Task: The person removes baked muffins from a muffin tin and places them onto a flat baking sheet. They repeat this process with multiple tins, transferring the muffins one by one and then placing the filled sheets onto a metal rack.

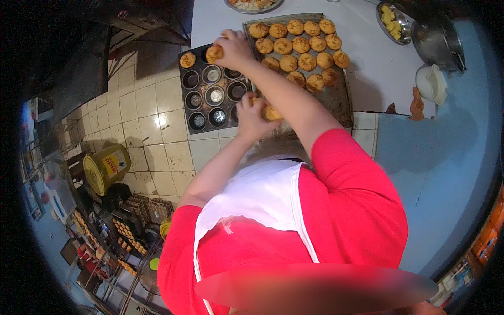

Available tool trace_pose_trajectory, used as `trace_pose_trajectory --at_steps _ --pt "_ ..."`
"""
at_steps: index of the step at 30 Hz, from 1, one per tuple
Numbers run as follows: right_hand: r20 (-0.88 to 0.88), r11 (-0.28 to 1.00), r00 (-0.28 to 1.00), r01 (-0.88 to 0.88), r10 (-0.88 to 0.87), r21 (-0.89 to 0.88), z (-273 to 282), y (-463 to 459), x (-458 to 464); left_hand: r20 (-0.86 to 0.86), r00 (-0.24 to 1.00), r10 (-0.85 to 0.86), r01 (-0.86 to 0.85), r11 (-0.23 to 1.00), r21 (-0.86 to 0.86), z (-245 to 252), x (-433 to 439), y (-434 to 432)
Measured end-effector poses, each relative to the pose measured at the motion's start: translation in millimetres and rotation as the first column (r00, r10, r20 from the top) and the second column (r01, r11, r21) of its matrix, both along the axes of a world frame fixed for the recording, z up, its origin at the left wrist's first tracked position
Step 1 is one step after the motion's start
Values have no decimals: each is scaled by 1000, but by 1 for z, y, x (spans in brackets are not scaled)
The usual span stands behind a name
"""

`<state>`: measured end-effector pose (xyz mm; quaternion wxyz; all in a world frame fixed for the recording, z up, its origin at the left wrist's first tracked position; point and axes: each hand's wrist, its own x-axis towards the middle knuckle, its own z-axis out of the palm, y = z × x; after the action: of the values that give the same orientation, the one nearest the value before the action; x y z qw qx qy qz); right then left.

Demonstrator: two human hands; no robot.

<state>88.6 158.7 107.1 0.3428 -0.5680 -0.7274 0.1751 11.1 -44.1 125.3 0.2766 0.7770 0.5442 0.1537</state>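
Observation:
My right hand (pixel 236 50) reaches across to the top of a dark muffin tin (pixel 202 87) and grips a golden-brown muffin (pixel 214 54) over its upper row. One muffin (pixel 188 60) sits in the corner cup beside it. Most other visible cups are bare inside; my hands cover some. Lower down, my left hand (pixel 252 120) is at the tin's right edge, its fingers curled around muffins (pixel 272 113), partly hidden by my right forearm. To the right lies a flat metal baking tray (pixel 334 98), where rows of muffins (pixel 301 45) rest on the upper part.
The white table (pixel 370 75) also carries a bowl of yellow pieces (pixel 390 23), a metal pot (pixel 437 43), a white container (pixel 431 84) and a plate of food (pixel 254 4). A yellow bucket (pixel 106 167) stands on the tiled floor. Racks of baked goods (pixel 128 232) are at lower left.

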Motion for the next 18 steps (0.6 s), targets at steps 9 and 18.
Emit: trace_pose_trajectory --at_steps 9,18 --pt "59 776 796 601 -602 -189 6 -182 282 -66 998 7 -9 1000 -30 -21 54 -15" --pt "291 739 727 668 -622 -88 -42 -206 338 -154 984 91 -102 993 -65 -27 89 -22"
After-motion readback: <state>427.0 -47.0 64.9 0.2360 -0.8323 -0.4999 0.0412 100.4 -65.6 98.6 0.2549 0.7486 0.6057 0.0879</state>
